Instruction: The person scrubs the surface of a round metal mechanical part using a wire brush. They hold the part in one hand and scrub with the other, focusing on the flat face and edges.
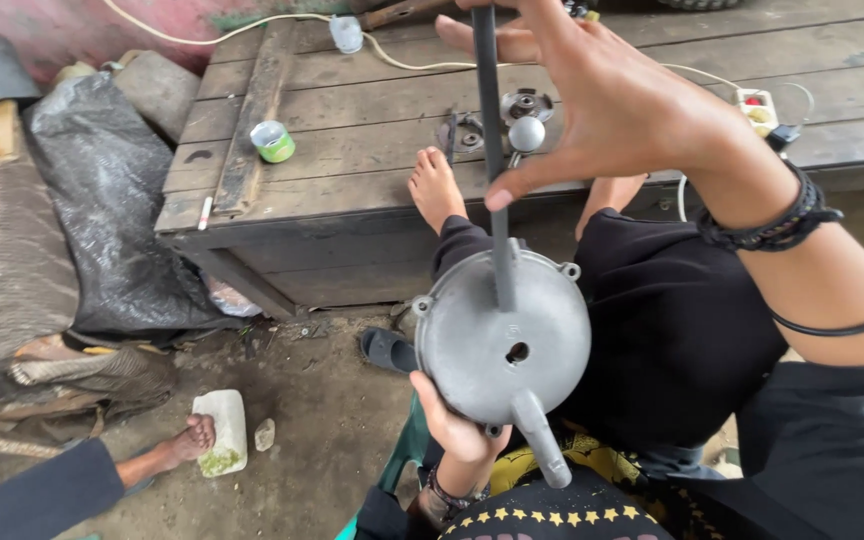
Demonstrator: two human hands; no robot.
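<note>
My left hand (452, 425) grips the lower left rim of a round grey metal cover (502, 335) with a small centre hole, bolt lugs and a stubby spout at the bottom. My right hand (602, 100), with dark bands at the wrist, pinches a long dark metal rod (492, 140) that stands upright with its lower end against the upper face of the cover. The cover sits above my lap in black trousers. My bare foot (437, 185) rests on the edge of the wooden platform (352, 120).
On the platform lie a green and white tape roll (273, 141), small metal parts (527, 105), a white cable (402, 62) and a power strip (757, 108). Black plastic sheeting (112, 200) lies left. Another person's foot (187, 440) rests on a white block (222, 430).
</note>
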